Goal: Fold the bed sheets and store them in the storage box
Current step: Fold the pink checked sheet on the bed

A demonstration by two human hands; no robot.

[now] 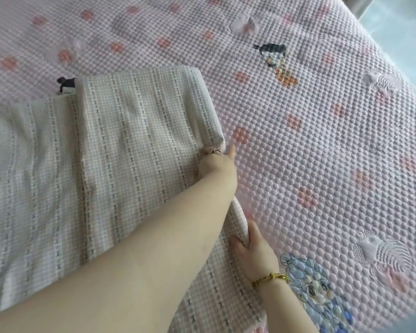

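The checked sheet (106,152) lay partly folded on the left half of the pink quilted bed cover (334,140), several layers deep, its thick right-hand fold running from the far corner down toward the person; the storage box was nowhere in view. The left hand (215,165) lay across the sheet at that fold, its fingers (230,151) curled into the edge and gripping it, one digit sticking out over the cover; the right hand (257,251), nearer the body and wearing a gold bracelet (271,278), pinched the same fold between thumb and curled fingers (237,243).

The likeliest trouble lay in the layers; both grips sat on the outside of a bulky fold, and it could not be told whether they had caught every layer beneath; if only the top ones were lifted, the lower ones would probably lag and the stack would skew. The two hands sat fairly near each other on a long edge, so the far corner was unsupported and might sag or unroll when carried over. The sheet's left portion looked rumpled and less flat; folding onto it would likely trap creases and make an uneven bundle, awkward for a box. The textured cover might also drag at the cloth; the bracelet could snag the weave.
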